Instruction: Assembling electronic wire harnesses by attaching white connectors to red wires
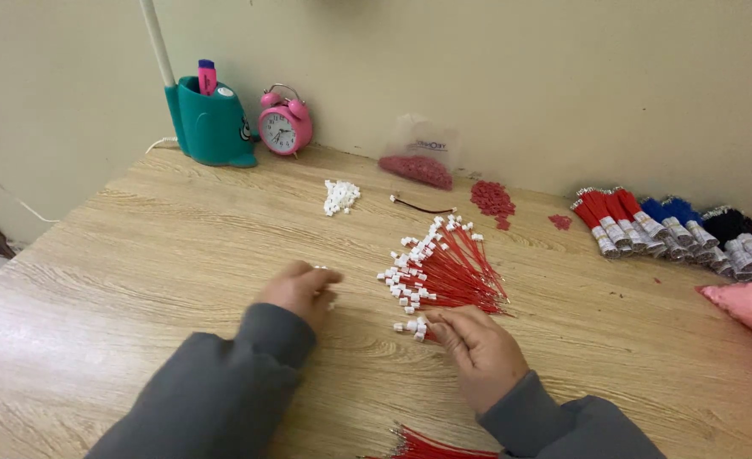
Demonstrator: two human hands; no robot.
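Red beads [416, 170] in clear bag [427, 136]

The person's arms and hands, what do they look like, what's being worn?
Both arms wear long, plain grey sleeves of a soft, matte fabric, ending at the wrists. The left hand and right hand are bare: no gloves. No rings, watch or markings can be made out in the head view.

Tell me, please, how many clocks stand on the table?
1. The pink alarm clock stands at the far edge of the wooden table, against the wall, just right of the teal holder. No other clock shows in this view.
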